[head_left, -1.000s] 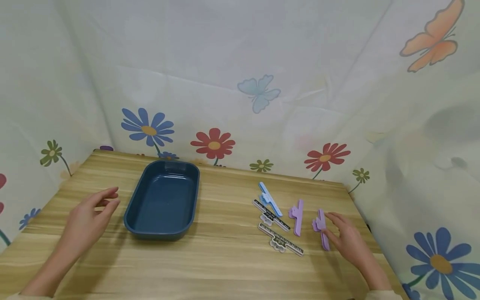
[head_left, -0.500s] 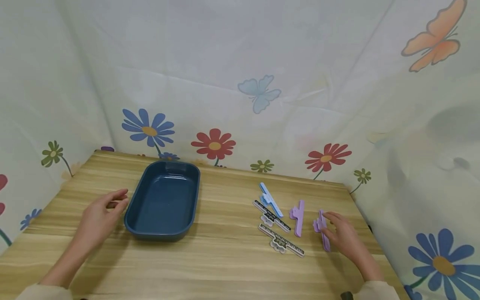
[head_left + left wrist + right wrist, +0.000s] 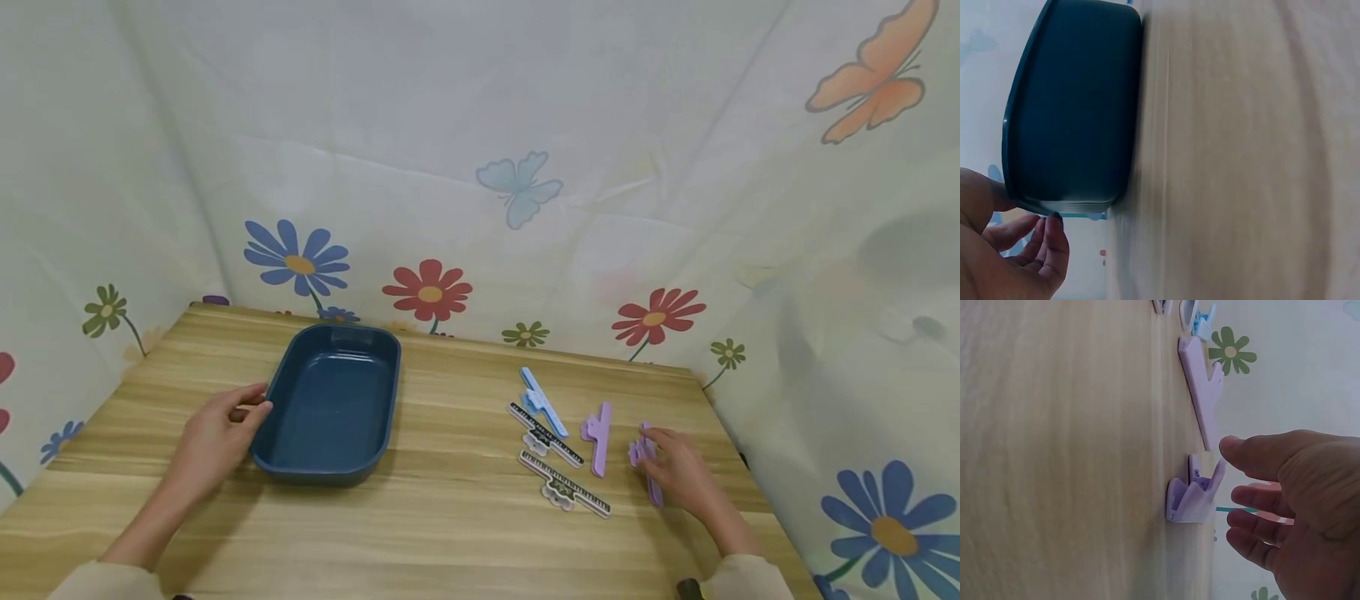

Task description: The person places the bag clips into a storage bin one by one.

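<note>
A dark blue rectangular tray (image 3: 333,408) stands on the left of the table. My left hand (image 3: 213,437) is at its left rim, fingertips and thumb right against the edge; in the left wrist view the thumb tip is hidden behind the tray wall (image 3: 1072,112). My right hand (image 3: 682,475) hovers around the rightmost purple long plastic clip (image 3: 647,454), thumb and fingers spread apart. In the right wrist view that purple clip (image 3: 1194,497) lies on the wood just beyond my fingertips. A second purple clip (image 3: 600,439) lies to its left.
Left of the purple clips lie a light blue clip (image 3: 545,404) and two black-and-white patterned clips, one (image 3: 546,435) behind the other (image 3: 566,486). A flower-print cloth (image 3: 450,167) hangs behind and beside the wood-grain table (image 3: 450,533).
My left hand has moved right, from beside the tray to its rim. My right hand has shifted slightly left over the purple clip. The tray and clips lie as before.
</note>
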A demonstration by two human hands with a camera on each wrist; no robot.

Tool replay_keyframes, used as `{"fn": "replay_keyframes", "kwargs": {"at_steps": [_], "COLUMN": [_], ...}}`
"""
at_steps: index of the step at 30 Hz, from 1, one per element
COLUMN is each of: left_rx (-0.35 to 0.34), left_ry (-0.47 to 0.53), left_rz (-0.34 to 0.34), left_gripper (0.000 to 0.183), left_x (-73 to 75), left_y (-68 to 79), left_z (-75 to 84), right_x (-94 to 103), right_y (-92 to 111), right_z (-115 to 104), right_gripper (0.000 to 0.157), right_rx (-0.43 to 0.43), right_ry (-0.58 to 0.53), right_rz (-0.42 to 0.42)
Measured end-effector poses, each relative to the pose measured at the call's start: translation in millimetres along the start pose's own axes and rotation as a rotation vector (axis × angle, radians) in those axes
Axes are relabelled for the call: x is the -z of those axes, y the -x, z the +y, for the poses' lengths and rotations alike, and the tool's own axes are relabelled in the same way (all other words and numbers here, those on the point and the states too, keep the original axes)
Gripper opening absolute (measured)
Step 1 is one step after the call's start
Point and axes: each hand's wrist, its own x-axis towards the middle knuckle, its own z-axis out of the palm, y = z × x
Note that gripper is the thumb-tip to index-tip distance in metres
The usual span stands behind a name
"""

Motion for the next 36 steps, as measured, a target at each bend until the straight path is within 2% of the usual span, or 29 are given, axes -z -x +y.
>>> {"fn": "replay_keyframes", "kwargs": {"at_steps": [10, 18, 24, 36], "left_rx": [0.010, 0.066, 0.097, 0.096], "left_ry": [-0.009, 0.017, 0.069, 0.061], "left_rz": [0.013, -0.041, -0.081, -0.064], "left_gripper": [0.041, 0.047, 0.051, 0.049], "left_x": [-6.8, -5.4, -3.0, -6.6], "left_y": [-4.0, -3.9, -4.5, -3.7], "left_z": [-3.0, -1.3, -1.5, -3.4], "right_x": [-7.2, -10.5, -14.2, -17.1], "right_y": [0, -1, -1, 0], "right_z": [7, 6, 9, 12], "right_gripper": [0.048, 0.046, 0.047, 0.047], "right_rx": [0.014, -0.027, -0.036, -0.080], "right_ry": [-0.023, -0.035, -0.021, -0.032], "right_rz": [-0.007, -0.073, -0.065, -0.067]}}
